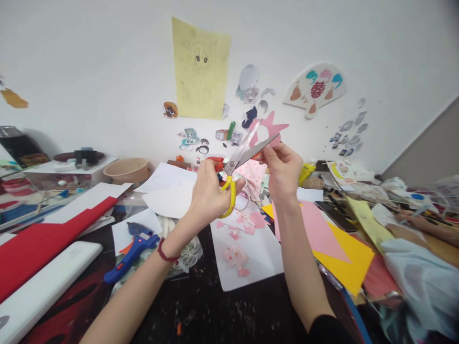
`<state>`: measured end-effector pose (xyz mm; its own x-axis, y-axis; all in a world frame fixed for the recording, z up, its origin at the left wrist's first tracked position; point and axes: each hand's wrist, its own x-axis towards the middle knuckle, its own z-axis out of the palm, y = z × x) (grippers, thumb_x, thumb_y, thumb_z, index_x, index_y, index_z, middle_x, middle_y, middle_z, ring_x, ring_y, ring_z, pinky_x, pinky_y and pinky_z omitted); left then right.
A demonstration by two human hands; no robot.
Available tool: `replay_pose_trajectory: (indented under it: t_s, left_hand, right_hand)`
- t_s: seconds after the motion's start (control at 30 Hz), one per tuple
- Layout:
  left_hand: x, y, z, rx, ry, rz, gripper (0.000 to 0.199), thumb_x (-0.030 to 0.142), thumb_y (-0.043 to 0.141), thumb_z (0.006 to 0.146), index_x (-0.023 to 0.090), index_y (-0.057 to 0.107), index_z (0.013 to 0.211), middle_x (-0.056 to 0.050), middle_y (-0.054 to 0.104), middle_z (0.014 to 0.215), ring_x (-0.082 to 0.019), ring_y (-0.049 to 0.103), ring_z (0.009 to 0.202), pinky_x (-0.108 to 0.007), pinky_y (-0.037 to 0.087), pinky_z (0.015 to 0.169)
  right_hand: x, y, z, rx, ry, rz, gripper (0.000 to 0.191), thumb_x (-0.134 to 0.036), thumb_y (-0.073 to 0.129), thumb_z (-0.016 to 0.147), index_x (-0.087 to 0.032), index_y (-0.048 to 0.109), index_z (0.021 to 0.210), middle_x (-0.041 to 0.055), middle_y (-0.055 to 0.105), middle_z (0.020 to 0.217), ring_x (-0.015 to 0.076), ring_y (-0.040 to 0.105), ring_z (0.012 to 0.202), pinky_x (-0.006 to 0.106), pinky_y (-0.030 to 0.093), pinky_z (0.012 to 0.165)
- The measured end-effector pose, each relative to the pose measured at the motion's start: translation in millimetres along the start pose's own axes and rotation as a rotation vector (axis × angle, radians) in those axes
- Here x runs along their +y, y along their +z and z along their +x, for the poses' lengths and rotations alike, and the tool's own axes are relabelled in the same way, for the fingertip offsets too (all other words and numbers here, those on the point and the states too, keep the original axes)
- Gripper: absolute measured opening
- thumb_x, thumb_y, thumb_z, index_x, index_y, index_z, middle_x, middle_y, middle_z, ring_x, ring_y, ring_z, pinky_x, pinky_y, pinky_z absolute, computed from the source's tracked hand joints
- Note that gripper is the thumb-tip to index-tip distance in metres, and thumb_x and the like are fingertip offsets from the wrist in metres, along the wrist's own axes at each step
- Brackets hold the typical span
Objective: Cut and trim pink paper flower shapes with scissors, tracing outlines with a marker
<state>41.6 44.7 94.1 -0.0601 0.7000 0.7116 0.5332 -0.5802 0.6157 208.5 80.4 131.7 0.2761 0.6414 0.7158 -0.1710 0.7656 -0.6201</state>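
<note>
My left hand (210,193) grips a pair of scissors (238,160) with one red and one yellow handle loop. The blades stand apart and point up to the right, over a pink paper cutout (274,125). That cutout has spiky points and a round gap in it. Its lower edge is pinched between the thumb and fingers of my right hand (283,167). Below both hands, a white sheet (225,267) on the dark table bears pink paper scraps (251,220) and a pink cut-out shape with red spots (235,257).
A blue glue gun (131,258) lies left of the white sheet, near a long white case (53,286) and a red sheet (53,246). Pink paper (322,229) and yellow paper (349,255) lie to the right. Drawings and stickers cover the wall behind, including a yellow sheet (202,91).
</note>
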Motion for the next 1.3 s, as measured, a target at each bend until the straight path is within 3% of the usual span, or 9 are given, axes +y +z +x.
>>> replay_pose_trajectory:
  t_s: [0.2,0.4,0.57,0.83,1.3]
  left_hand:
    - [0,0.1,-2,-0.070,-0.056,0.148,0.039,0.050,0.062,0.082,0.020,0.048,0.104,-0.009,0.060,0.105,-0.027,0.059,0.098,-0.043,0.046,0.082]
    - [3,-2.4,-1,-0.106,-0.078,0.211,0.041,0.050,0.060,0.083,0.021,0.049,0.109,-0.009,0.063,0.109,-0.028,0.062,0.100,-0.043,0.048,0.083]
    - [6,-6.6,0,-0.118,-0.090,0.241,0.039,0.053,0.060,0.083,0.021,0.051,0.102,-0.009,0.063,0.106,-0.029,0.062,0.098,-0.042,0.048,0.079]
    - [9,-12.3,1,-0.101,-0.061,0.272,0.041,0.057,0.062,0.082,0.022,0.050,0.098,-0.007,0.064,0.103,-0.027,0.062,0.094,-0.039,0.045,0.075]
    - [12,-11.6,-1,-0.102,-0.075,0.315,0.036,0.053,0.061,0.082,0.021,0.048,0.093,-0.007,0.063,0.099,-0.026,0.061,0.091,-0.038,0.043,0.073]
  right_hand:
    - [3,-8,5,0.038,-0.067,-0.028,0.024,-0.039,0.083,0.073,-0.019,0.070,0.074,-0.0026,0.066,0.065,0.0099,0.060,0.055,0.025,0.051,0.057]
    - [-5,-5,0,-0.124,-0.087,-0.078,0.021,-0.040,0.082,0.075,-0.020,0.074,0.074,-0.0006,0.068,0.065,0.0121,0.061,0.059,0.027,0.049,0.056]
    - [-8,-6,-2,-0.213,-0.079,-0.110,0.017,-0.038,0.080,0.077,-0.021,0.078,0.079,0.0003,0.071,0.069,0.0130,0.063,0.061,0.027,0.050,0.056]
    - [-12,-12,-1,-0.309,-0.045,-0.114,0.003,-0.022,0.081,0.076,-0.021,0.079,0.078,-0.0008,0.072,0.066,0.0125,0.065,0.058,0.026,0.050,0.054]
    - [-17,-8,-2,-0.217,-0.098,-0.225,0.004,-0.017,0.073,0.075,-0.020,0.076,0.074,-0.0026,0.069,0.064,0.0110,0.062,0.056,0.025,0.051,0.053]
